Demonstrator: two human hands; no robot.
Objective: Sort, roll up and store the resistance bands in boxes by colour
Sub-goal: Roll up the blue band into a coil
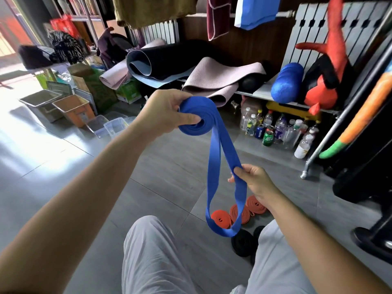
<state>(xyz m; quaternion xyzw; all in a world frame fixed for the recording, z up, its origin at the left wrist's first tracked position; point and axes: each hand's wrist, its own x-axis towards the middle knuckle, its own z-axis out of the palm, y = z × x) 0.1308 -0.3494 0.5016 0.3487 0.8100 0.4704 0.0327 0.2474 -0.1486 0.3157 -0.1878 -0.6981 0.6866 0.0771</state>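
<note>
Grey floor tiles (165, 172) stretch across a cluttered storage room, with a low shelf (263, 92) along the far wall. On it lie rolled yoga mats (169, 60), a blue foam roller (286, 81) and a red and black plush toy (324, 81). Drink bottles and cans (280, 128) stand on the floor under the shelf.

The person sits with both knees in light grey trousers (152, 251) at the bottom of the view. Held up between the two hands is a blue resistance band (214, 158), partly rolled. The left hand (165, 115) grips the rolled coil (195, 122), fingers curled over its top and the thumb pressed against its side near the centre hole. From the coil the unrolled rest of the band hangs down as a long loop that ends just above the right knee. The right hand (257, 183) pinches one strand of that loop between thumb and fingers, lower down and to the right of the coil.

On the floor beyond the right knee lie three rolled orange bands (220, 218), side by side. Just beside them, nearer the knee, sit rolled black bands (244, 244), partly hidden by the trousers. Well apart, to the left, clear plastic boxes (112, 126) stand on the floor next to an orange bin (74, 109) and a grey bin (40, 100).
</note>
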